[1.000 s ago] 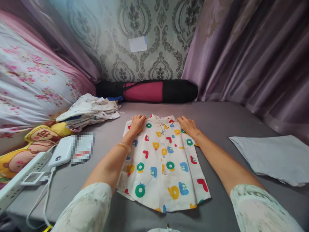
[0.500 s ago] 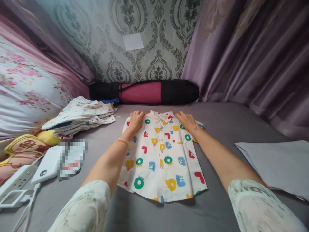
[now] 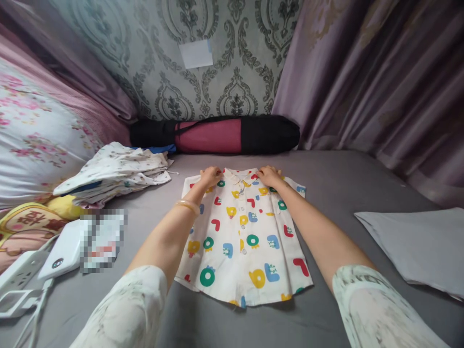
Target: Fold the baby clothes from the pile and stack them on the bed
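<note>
My left hand (image 3: 213, 176) and right hand (image 3: 268, 175) pinch the shirt (image 3: 234, 234) at eleven and one; gray sheet (image 3: 333, 198) spreads beyond its three-o'clock edge.

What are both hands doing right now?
Left hand: on the shirt's shoulder beside the collar, fingers bent; gripping or not can't be told.
Right hand: same, on the opposite shoulder.

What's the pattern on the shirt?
The shirt: white with red, yellow, green and blue letter-like shapes, seen in the head view.
</note>
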A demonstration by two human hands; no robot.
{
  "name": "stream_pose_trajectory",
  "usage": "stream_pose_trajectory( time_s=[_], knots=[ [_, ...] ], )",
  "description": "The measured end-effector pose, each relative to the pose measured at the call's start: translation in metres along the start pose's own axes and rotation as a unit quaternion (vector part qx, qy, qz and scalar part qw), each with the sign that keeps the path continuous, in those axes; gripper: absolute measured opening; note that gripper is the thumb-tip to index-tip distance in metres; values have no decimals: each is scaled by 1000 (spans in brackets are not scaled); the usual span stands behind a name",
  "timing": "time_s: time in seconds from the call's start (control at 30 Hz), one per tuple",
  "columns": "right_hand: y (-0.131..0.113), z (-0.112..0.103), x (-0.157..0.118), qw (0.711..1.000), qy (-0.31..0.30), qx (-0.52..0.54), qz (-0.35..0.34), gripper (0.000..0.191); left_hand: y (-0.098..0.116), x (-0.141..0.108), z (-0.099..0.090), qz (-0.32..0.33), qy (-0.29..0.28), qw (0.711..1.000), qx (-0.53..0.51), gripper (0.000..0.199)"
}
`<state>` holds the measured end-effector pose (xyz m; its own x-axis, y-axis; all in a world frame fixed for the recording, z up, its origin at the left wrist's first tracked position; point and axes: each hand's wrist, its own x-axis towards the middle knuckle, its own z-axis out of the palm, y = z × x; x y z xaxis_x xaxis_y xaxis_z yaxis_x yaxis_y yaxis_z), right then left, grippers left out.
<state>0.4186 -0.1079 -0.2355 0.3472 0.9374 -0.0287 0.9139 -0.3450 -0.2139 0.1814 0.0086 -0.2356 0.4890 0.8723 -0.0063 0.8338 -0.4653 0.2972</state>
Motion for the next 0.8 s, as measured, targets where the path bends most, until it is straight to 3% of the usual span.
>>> stream_pose_trajectory(
  time_s=[0.1, 0.27, 0.4, 0.5, 0.6, 0.7, 0.8],
  knots=[
    [-3, 5, -1, 1000, 19, 20, 6, 33, 3, -2, 3, 9, 4, 1000, -20, 27],
    [-9, 16, -9, 996, 93, 2, -7, 34, 1, -9, 14, 48, 104, 993, -12, 27],
    [-5, 12, -8, 997, 73, -12, -9, 35, -3, -9, 12, 25, 75, 997, 18, 29],
    [15, -4, -5, 1000, 8, -2, 2, 45, -18, -7, -7, -17, 23, 999, 39, 34],
    [50, -22, -6, 999, -36, 20, 30, 50, -46, -10, -31, -61, -28, 998, 21, 38],
    [85, -35, -13, 992, -74, 93, 43, 44, -79, -23, -48, -84, -72, 991, -79, 44],
    [110, -43, -24, 987, -95, 119, 60, 31, -106, -40, -56, -98, -67, 979, -167, 46]
  ],
)
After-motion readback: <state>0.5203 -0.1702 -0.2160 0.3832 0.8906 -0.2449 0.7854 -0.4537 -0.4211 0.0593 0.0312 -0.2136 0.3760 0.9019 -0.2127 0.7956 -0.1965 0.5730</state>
